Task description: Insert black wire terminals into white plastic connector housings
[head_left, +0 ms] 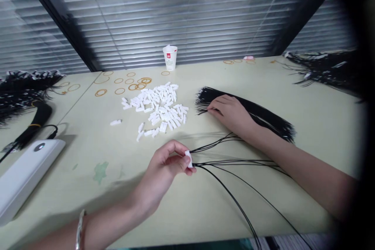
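Observation:
Between the thumb and fingers of my left hand (pixel 172 164) is a small white plastic connector (pixel 189 159). Several black wires (pixel 234 161) run out of it to the right, some passing under my right forearm and some drooping over the table's front edge. My right hand (pixel 230 111) lies on a bundle of loose black wires (pixel 249 107), its fingertips pinched together at the bundle's left end. A black wire seems to be in that pinch, though the fingers partly hide it. Left of the bundle spreads a pile of white connectors (pixel 166 113).
A paper cup (pixel 170 58) stands at the back by the blinds, with rubber bands (pixel 140 84) scattered nearby. At the left are a white power bank (pixel 26 179) and banded black wires (pixel 38 119). More wires with white ends (pixel 328 70) lie at the far right.

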A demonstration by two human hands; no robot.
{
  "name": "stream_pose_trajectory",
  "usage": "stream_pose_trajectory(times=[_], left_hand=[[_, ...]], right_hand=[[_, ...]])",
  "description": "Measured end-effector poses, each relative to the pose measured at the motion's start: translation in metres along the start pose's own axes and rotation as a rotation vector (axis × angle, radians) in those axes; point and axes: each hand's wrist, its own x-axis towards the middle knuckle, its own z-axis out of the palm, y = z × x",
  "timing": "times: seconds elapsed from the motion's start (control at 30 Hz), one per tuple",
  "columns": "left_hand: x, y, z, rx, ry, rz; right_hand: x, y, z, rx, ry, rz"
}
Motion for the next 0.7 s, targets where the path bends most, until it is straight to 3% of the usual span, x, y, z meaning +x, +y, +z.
stream_pose_trajectory(times=[0.23, 0.43, 0.57, 0.63, 0.7], left_hand=[[0.001, 0.0, 0.001, 0.005, 0.006, -0.005], [0.002, -0.001, -0.001, 0.004, 0.008, -0.006], [0.001, -0.002, -0.001, -0.032, 0.025, 0.017], [0.001, -0.002, 0.0, -0.058, 0.041, 0.023], [0.001, -0.002, 0.0, -0.093, 0.052, 0.025]], right_hand=[[0.001, -0.005, -0.002, -0.004, 0.138, 0.034], [-0.002, -0.018, -0.027, 0.076, 0.352, 0.157], [-0.012, -0.055, -0.06, 0.171, 0.519, 0.217], [-0.019, -0.08, -0.075, 0.192, 0.587, 0.177], [-0.027, -0.102, -0.083, 0.27, 0.448, 0.03]])
